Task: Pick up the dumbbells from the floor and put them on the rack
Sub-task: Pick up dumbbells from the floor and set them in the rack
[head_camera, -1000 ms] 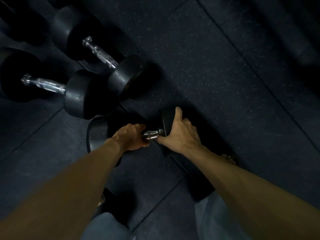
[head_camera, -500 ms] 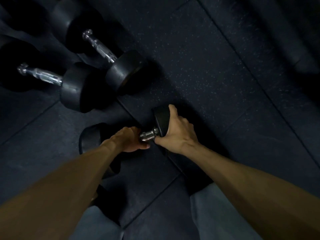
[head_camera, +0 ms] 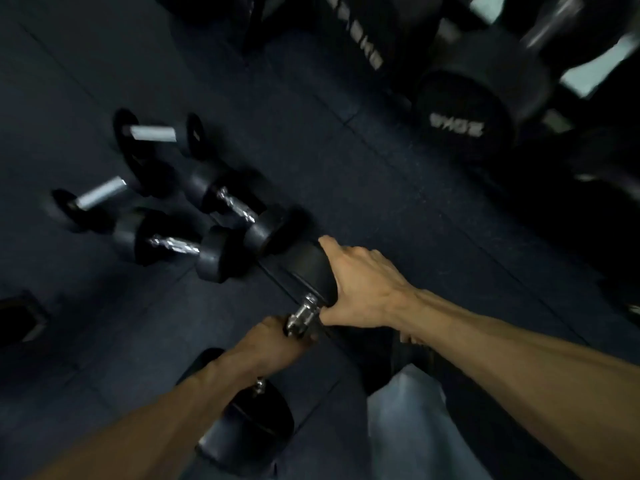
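Dumbbell [head_camera: 308, 268] now raised in both hands [head_camera: 363, 289].

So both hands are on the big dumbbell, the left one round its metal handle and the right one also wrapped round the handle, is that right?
Not quite. In the head view the left hand does grip the metal handle of the big dumbbell, but the right hand is not on the handle: it holds the black weight head at the far end, thumb over its top.

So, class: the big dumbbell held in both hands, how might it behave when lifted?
The big dumbbell is probably heavy: both the left hand and right hand grip it. Rigid, by its metal handle. Its round heads may roll if set down.
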The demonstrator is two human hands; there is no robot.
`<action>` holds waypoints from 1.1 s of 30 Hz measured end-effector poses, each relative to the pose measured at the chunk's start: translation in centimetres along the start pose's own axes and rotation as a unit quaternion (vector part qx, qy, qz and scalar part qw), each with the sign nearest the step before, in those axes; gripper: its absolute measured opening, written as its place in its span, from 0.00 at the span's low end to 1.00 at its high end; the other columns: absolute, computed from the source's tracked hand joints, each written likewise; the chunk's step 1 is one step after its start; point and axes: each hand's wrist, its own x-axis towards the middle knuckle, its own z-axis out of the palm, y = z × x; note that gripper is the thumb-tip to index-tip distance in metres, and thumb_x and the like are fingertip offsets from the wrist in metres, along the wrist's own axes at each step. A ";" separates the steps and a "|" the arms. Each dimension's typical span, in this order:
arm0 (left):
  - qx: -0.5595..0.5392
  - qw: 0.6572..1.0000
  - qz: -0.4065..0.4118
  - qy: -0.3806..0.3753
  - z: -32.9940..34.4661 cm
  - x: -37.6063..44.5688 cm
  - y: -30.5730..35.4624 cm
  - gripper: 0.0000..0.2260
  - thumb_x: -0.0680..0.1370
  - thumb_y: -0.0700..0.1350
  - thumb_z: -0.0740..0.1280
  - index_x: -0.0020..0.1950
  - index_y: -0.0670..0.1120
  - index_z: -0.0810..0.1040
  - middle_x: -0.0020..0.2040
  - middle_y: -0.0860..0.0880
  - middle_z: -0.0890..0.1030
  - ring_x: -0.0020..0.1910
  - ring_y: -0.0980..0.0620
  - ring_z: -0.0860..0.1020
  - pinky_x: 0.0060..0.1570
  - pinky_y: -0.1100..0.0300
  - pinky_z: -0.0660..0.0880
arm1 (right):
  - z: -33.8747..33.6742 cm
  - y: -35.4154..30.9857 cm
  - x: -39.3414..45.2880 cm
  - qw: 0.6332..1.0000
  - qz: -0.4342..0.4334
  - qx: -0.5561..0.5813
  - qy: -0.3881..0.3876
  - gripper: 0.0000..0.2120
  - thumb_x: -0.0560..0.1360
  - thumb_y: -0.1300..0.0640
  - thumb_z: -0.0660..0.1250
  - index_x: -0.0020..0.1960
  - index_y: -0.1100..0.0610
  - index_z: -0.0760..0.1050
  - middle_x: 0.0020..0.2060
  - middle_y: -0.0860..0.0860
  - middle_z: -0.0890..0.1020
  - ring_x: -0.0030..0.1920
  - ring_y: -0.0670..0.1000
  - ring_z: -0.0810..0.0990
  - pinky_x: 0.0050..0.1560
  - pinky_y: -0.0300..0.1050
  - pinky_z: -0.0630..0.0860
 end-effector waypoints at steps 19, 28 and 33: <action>0.125 0.979 0.153 0.044 -5.8 -29.8 42.0 0.07 0.75 0.46 0.70 0.45 0.45 0.74 0.34 0.48 0.79 0.29 0.53 0.79 0.32 0.61 0.76 | -44.8 1.8 -27.1 0.984 -0.034 -0.072 0.160 0.40 0.61 0.45 0.76 0.67 0.58 0.65 0.31 0.49 0.80 0.38 0.52 0.81 0.41 0.54 0.81; 0.160 0.970 0.181 -0.040 -2.7 -29.1 58.8 0.05 0.73 0.39 0.68 0.40 0.44 0.73 0.33 0.47 0.79 0.31 0.49 0.81 0.34 0.58 0.80 | -56.4 12.8 -30.9 0.986 0.005 -0.083 0.141 0.39 0.62 0.44 0.78 0.66 0.55 0.66 0.39 0.49 0.82 0.39 0.47 0.78 0.43 0.50 0.80; 0.183 0.960 0.208 -0.050 -2.8 -24.1 66.4 0.05 0.71 0.40 0.70 0.39 0.45 0.75 0.33 0.47 0.81 0.32 0.48 0.82 0.38 0.53 0.81 | -61.2 18.5 -30.1 0.984 0.053 -0.062 0.156 0.34 0.62 0.47 0.79 0.62 0.53 0.68 0.38 0.46 0.80 0.38 0.47 0.78 0.46 0.49 0.79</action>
